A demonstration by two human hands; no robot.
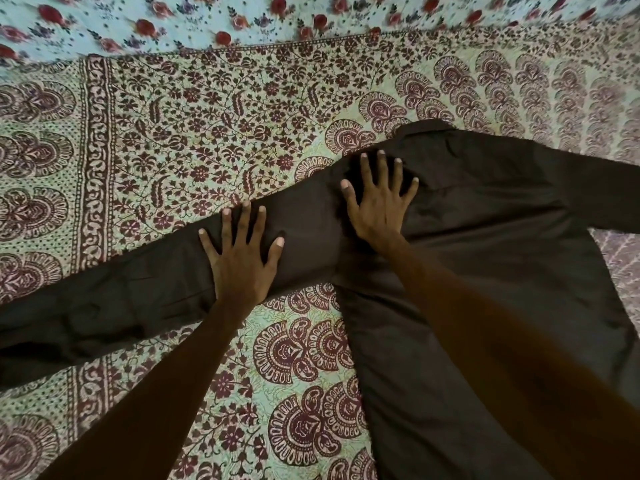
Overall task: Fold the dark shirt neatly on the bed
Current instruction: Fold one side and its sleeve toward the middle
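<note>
The dark shirt [485, 209] lies spread flat on the bed, collar toward the far side. One long sleeve stretches out to the left edge of the view, the other runs off to the right. My left hand [242, 258] presses flat on the left sleeve, fingers spread. My right hand [377, 202] lies flat on the shoulder area just below the collar, fingers apart. Neither hand grips the cloth. My right forearm covers part of the shirt's body.
The bed is covered by a pale green bedspread [207, 133] with maroon paisley and flower print. A light blue sheet with red roses [242, 22] lies beyond it at the far side.
</note>
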